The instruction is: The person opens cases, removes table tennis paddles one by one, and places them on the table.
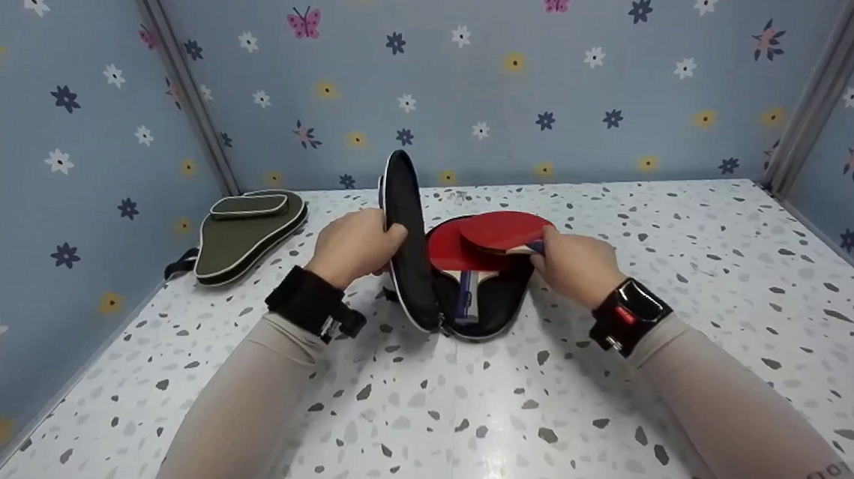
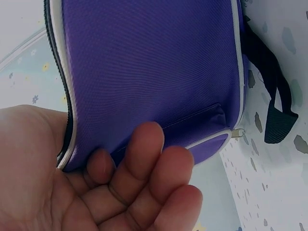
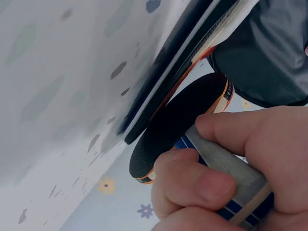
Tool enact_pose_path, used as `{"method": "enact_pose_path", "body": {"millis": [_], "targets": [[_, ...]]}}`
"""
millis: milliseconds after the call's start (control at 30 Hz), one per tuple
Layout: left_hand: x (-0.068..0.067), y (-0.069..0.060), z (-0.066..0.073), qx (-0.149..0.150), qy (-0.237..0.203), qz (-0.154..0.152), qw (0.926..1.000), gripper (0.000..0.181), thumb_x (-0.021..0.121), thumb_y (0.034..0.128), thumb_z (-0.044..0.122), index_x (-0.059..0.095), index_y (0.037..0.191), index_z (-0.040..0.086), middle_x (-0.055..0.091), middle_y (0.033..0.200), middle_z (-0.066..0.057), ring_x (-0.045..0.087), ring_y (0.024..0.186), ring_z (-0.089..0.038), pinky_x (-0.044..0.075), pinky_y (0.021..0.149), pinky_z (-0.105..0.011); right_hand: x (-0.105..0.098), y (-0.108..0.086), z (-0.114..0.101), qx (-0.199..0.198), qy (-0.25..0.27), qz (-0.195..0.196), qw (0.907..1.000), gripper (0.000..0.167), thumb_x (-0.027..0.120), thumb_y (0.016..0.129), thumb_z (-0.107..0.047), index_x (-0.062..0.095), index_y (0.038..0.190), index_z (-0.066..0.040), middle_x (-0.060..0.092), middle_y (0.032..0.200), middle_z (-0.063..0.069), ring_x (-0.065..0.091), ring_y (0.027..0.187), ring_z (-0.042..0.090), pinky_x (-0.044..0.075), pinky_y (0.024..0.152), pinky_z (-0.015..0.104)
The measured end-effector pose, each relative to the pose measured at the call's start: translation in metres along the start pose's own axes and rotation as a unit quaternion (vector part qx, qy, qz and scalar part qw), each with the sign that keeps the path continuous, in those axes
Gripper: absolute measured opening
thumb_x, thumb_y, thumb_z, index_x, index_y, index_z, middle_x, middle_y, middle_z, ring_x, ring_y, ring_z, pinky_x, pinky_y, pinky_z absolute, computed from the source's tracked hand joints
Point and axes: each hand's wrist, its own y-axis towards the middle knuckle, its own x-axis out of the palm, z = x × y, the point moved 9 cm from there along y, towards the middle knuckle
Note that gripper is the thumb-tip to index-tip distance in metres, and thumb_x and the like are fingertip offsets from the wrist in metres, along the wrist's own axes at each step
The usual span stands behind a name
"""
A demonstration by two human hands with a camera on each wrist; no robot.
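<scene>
The left hand (image 1: pixel 357 248) grips the raised lid (image 1: pixel 413 250) of a paddle case, thumb on its black inner side; in the left wrist view the lid's outside (image 2: pixel 144 62) is purple with a white-edged zip. The right hand (image 1: pixel 579 265) holds a table tennis paddle (image 1: pixel 504 231) by its handle, red side up, tilted over the case. In the right wrist view its underside (image 3: pixel 180 122) is black and the fingers wrap the blue and grey handle (image 3: pixel 231 175). Another red paddle (image 1: pixel 447 247) lies in the case's base (image 1: pixel 493 312), its handle toward the front.
A green paddle case (image 1: pixel 251 233), closed, with a black strap lies at the back left against the wall. The speckled white tabletop (image 1: pixel 474 423) is bordered by flower-patterned blue walls (image 1: pixel 468 84) at the back and both sides.
</scene>
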Motion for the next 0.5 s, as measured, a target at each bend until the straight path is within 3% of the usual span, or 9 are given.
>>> {"method": "enact_pose_path", "body": {"millis": [100, 300, 500], "targets": [[0.001, 0.0, 0.0, 0.001, -0.002, -0.003, 1.0, 0.035, 0.048, 0.108, 0.036, 0.071, 0.094, 0.013, 0.074, 0.074, -0.003, 0.068, 0.067, -0.024, 0.048, 0.066, -0.041, -0.004, -0.002, 0.006, -0.001, 0.01, 0.02, 0.9997, 0.036, 0.067, 0.111, -0.027, 0.056, 0.122, 0.006, 0.066, 0.076, 0.016, 0.074, 0.075, 0.042, 0.06, 0.062, 0.059], [0.001, 0.0, -0.001, 0.0, -0.008, -0.004, 1.0, 0.035, 0.048, 0.108, 0.036, 0.071, 0.093, 0.013, 0.074, 0.074, -0.003, 0.067, 0.067, -0.024, 0.048, 0.066, -0.041, -0.014, 0.004, 0.034, 0.019, 0.01, 0.045, 0.9988, 0.052, 0.065, 0.112, -0.03, 0.044, 0.135, 0.012, 0.054, 0.064, 0.01, 0.066, 0.059, 0.039, 0.055, 0.052, 0.054], [0.0, -0.001, 0.0, 0.005, -0.007, -0.001, 1.0, 0.035, 0.049, 0.1079, 0.036, 0.071, 0.092, 0.013, 0.074, 0.074, -0.003, 0.067, 0.067, -0.024, 0.048, 0.066, -0.041, -0.015, 0.01, 0.087, 0.077, 0.047, 0.025, 0.9956, 0.059, 0.061, 0.112, -0.025, 0.037, 0.145, 0.019, 0.064, 0.079, 0.023, 0.068, 0.069, 0.045, 0.055, 0.061, 0.056]]}}
